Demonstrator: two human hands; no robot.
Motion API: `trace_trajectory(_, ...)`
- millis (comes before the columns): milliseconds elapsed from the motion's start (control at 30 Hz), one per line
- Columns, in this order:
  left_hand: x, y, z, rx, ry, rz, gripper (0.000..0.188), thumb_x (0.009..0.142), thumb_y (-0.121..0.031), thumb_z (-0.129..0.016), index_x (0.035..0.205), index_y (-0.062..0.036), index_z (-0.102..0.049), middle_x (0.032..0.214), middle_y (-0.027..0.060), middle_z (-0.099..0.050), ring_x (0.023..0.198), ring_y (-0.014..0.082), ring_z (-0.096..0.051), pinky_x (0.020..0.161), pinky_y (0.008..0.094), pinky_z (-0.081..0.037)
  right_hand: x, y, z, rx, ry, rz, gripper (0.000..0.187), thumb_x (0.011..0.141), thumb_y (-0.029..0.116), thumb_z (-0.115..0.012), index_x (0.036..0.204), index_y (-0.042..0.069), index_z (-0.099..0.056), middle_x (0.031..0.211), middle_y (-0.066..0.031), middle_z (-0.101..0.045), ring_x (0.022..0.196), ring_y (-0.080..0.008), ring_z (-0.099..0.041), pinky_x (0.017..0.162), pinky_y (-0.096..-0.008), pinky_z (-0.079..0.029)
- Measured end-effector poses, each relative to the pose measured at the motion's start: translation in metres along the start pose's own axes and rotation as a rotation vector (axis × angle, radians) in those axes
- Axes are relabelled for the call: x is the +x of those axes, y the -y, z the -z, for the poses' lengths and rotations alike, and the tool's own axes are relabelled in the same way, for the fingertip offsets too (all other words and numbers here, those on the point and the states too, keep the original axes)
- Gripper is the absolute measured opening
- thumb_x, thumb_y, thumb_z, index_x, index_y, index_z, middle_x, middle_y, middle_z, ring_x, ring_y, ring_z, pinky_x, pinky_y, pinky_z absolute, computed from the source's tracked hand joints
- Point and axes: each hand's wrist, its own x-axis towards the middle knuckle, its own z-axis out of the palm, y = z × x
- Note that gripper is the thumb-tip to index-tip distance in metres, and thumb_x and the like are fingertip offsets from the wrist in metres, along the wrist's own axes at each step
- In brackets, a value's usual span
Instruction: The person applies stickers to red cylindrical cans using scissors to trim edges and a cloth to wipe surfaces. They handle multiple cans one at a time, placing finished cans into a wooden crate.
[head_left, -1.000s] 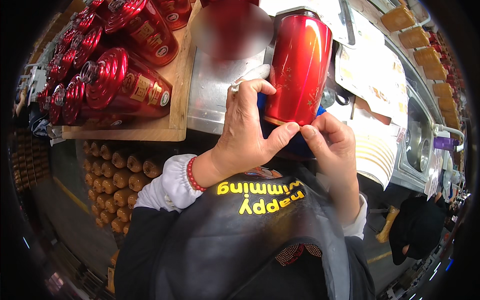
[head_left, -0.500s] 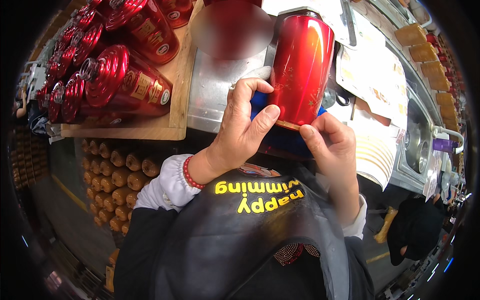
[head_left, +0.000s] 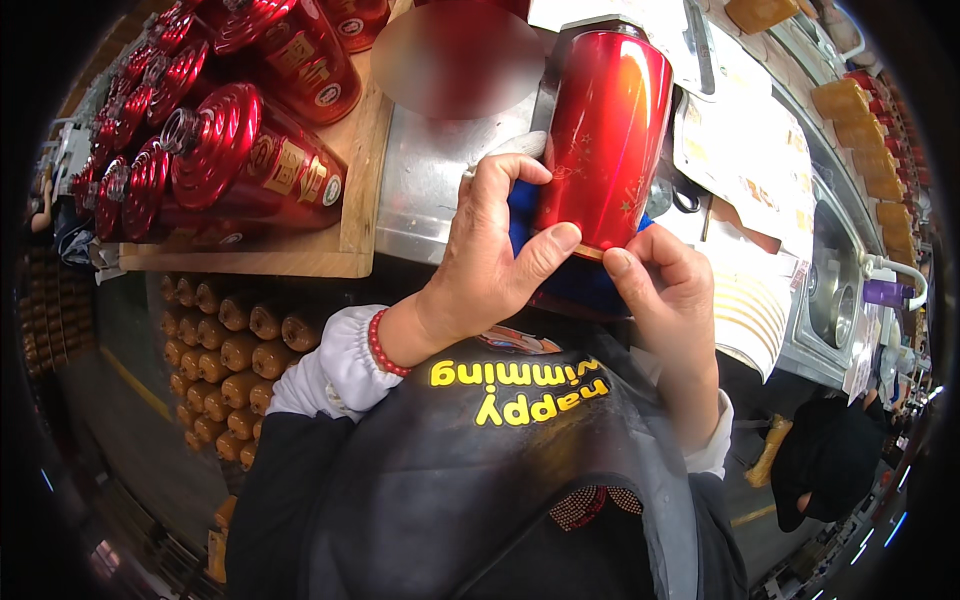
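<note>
A steel surface point(head_left: 430, 190) runs ahead, with a wooden tray point(head_left: 345, 240) just beside it on the left. Red bottles point(head_left: 240, 160) lie on their sides across the tray. Paper sheets point(head_left: 740, 150) cover the surface's right part.

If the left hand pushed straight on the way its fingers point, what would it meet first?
The left hand already wraps the red bottle, so it would press into that. Past the bottle lies the metal tray, though depth is hard to judge.
</note>
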Motion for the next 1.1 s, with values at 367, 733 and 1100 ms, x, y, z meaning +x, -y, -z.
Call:
trace_trajectory(367, -0.0001, 0.002, -0.0002, 0.058, 0.0, -0.025, 0.058, 0.087, -0.03, -0.078, 0.127, -0.0015, -0.046, 0.124, 0.0176, -0.052, 0.116, 0.0313, -0.048, 0.104, 0.0421, -0.037, 0.0005, -0.0005, -0.0005, -0.021, -0.006, 0.012, 0.026, 0.094, 0.012, -0.074, 0.077, 0.001, -0.057, 0.062, -0.0006, -0.053, 0.057, -0.0071, -0.046, 0.052, -0.0261, -0.04)
trace_trajectory(733, 0.0, 0.0026, -0.0004, 0.039, 0.012, -0.035, 0.057, 0.089, -0.028, -0.078, 0.127, -0.0013, -0.044, 0.123, 0.0167, -0.049, 0.117, 0.0288, -0.047, 0.106, 0.0393, -0.037, -0.0008, 0.0021, 0.0011, 0.026, -0.002, -0.009, 0.025, 0.094, 0.011, -0.074, 0.076, 0.001, -0.06, 0.06, 0.001, -0.056, 0.055, -0.0035, -0.047, 0.049, -0.0242, -0.038)
trace_trajectory(1100, -0.0001, 0.0027, 0.0013, 0.049, 0.039, -0.048, 0.056, 0.09, -0.024, -0.078, 0.128, -0.001, -0.043, 0.125, 0.0161, -0.048, 0.118, 0.0258, -0.048, 0.107, 0.0373, -0.037, 0.0005, -0.0009, 0.0042, 0.011, 0.002, -0.004, 0.026, 0.094, 0.011, -0.074, 0.075, 0.001, -0.06, 0.059, 0.0011, -0.055, 0.054, -0.0036, -0.046, 0.048, -0.0247, -0.037)
